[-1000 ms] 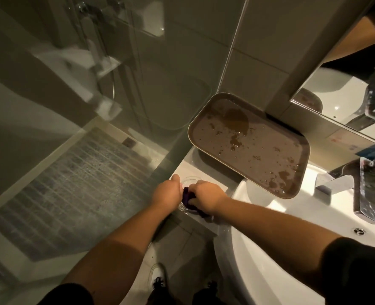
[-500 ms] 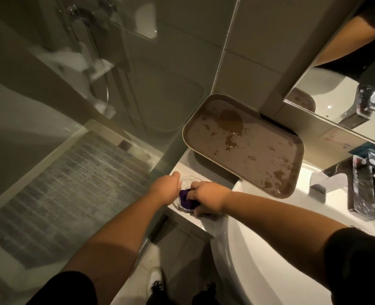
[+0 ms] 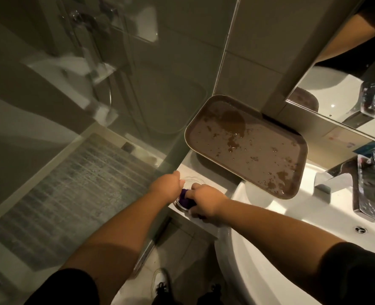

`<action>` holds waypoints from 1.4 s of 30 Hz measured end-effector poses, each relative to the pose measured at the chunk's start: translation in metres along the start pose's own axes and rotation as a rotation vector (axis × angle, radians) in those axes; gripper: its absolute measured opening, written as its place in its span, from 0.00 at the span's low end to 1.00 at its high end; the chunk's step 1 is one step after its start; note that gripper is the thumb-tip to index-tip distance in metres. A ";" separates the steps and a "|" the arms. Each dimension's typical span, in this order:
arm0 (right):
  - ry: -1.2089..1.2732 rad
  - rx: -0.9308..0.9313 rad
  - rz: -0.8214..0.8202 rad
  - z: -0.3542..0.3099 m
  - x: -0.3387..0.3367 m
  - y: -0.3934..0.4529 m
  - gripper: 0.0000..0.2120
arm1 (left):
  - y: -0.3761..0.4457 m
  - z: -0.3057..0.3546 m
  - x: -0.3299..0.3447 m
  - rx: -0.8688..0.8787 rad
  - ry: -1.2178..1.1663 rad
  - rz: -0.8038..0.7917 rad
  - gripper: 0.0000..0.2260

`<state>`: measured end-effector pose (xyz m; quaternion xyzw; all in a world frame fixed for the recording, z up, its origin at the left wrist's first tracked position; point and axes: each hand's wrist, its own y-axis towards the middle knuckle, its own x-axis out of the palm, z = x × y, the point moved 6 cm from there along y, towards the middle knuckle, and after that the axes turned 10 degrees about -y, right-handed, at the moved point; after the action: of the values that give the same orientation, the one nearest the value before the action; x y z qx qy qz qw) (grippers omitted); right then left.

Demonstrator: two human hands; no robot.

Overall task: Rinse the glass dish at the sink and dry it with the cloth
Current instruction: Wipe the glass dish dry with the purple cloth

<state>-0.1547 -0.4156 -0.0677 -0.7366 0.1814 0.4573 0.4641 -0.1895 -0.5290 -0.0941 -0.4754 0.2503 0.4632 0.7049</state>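
Observation:
A small clear glass dish (image 3: 190,181) sits on the white counter ledge left of the sink (image 3: 259,227). My left hand (image 3: 165,186) grips the dish's left rim. My right hand (image 3: 205,200) holds a purple cloth (image 3: 184,200) and presses it into the dish. Most of the dish is hidden under both hands; only its far rim and near edge show.
A wet brown tray (image 3: 248,148) leans against the wall over the sink's back left edge. The chrome tap (image 3: 362,190) stands at the right, a mirror (image 3: 347,84) above it. A glass shower screen (image 3: 116,106) runs along the left of the ledge.
Both hands stay on the dish. The right hand with the cloth has shifted slightly inside the dish, and the camera view has drifted a little.

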 end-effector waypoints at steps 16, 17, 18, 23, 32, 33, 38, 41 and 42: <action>0.415 0.138 0.042 0.002 0.007 -0.002 0.09 | -0.040 -0.015 0.025 -0.201 -0.138 0.168 0.13; 0.376 0.114 0.032 0.003 0.005 -0.003 0.11 | -0.036 -0.014 0.021 -0.176 -0.162 0.151 0.14; 0.340 0.084 0.017 0.003 0.003 -0.003 0.13 | -0.030 -0.014 0.015 -0.146 -0.176 0.133 0.15; 0.187 -0.013 -0.070 0.004 -0.004 0.002 0.18 | -0.009 0.001 -0.003 0.069 0.077 0.003 0.16; 0.278 0.222 0.154 0.000 0.001 0.009 0.12 | -0.037 -0.005 0.010 -0.238 -0.188 0.165 0.12; 0.275 0.224 0.154 -0.001 0.001 0.010 0.13 | -0.039 -0.007 0.012 -0.268 -0.214 0.163 0.12; 0.183 0.070 0.003 0.004 -0.006 0.010 0.14 | -0.022 -0.007 -0.003 -0.132 -0.080 0.081 0.13; 0.145 0.015 -0.059 0.008 -0.009 0.010 0.15 | -0.014 0.003 -0.005 -0.042 0.081 -0.003 0.09; 0.118 0.012 -0.052 0.010 -0.009 0.011 0.15 | -0.014 0.005 -0.005 -0.055 0.095 0.001 0.10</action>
<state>-0.1719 -0.4144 -0.0678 -0.7640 0.1923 0.3996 0.4687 -0.1796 -0.5283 -0.0818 -0.5160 0.2708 0.4474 0.6785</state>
